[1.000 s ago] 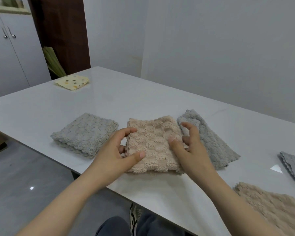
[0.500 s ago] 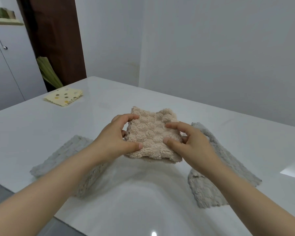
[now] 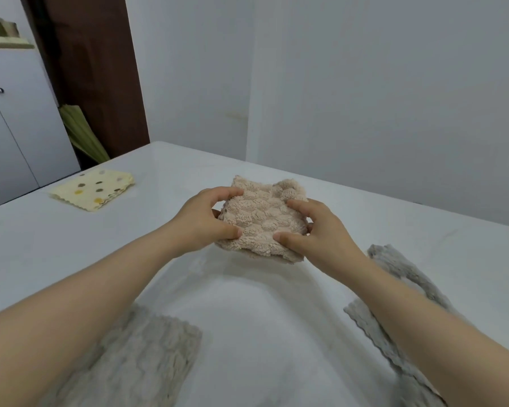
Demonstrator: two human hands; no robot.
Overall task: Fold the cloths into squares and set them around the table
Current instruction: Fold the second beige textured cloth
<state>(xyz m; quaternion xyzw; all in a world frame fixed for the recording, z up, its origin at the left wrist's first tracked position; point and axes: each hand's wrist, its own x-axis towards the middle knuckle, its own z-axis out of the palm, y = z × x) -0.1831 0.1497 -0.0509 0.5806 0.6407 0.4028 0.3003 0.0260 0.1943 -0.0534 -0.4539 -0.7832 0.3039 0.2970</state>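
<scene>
- The white, glossy tabletop [image 3: 365, 230] fills the lower half of the view, and the beige cloth sits over its middle.
- A pale cabinet [image 3: 12, 127] with two small handles stands far off to the left of the beige cloth, past the tabletop's edge.
- The left grey cloth [image 3: 147, 356] lies flat on the tabletop, nearer the person than the beige cloth and to its left. The left forearm crosses over it.
- The right grey cloth [image 3: 394, 268] lies nearer than the beige cloth and to its right, partly hidden by the right forearm.
- The beige cloth [image 3: 262, 218] is folded to a rough square, fluffy and ridged, and held between both hands. I cannot tell whether its underside touches the tabletop.
- The spotted cloth [image 3: 96, 190], pale yellow and folded, lies well apart to the left of the beige cloth, near the tabletop's far left edge.
- The left hand [image 3: 200, 218] grips the beige cloth's left side. Its fingers [image 3: 232, 230] are curled, with the thumb on the near corner and the forefinger hooked over the far one.
- The right hand [image 3: 321, 230] grips the beige cloth's right side the same way. Its fingers [image 3: 285, 237] pinch the edge, thumb on top at the near corner.
</scene>
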